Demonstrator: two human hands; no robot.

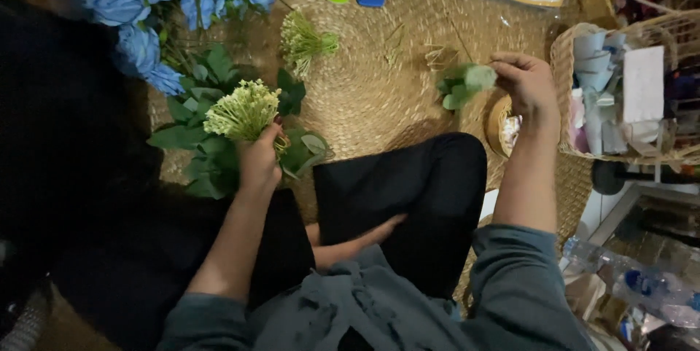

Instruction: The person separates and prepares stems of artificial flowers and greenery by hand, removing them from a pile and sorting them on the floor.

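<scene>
— Grey sleeves (503, 278) sit closest, black trousers (408, 190) beyond. What do we hold?

— Our left hand (259, 161) is clamped on a pale green flower cluster (240, 110) above the leaves (211, 154); our right hand (525, 85) pinches a small green sprig (467, 83) over the woven mat (364, 88).

— Step?

— Seemingly gathering stems. Joining them calls for bringing both hands together, clear of the blue flowers (146, 8) and basket (569, 103).

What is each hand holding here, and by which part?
Left hand grips a pale yellow-green flower cluster by its stem, below the head. Right hand pinches a small green leafy sprig at one end.
</scene>
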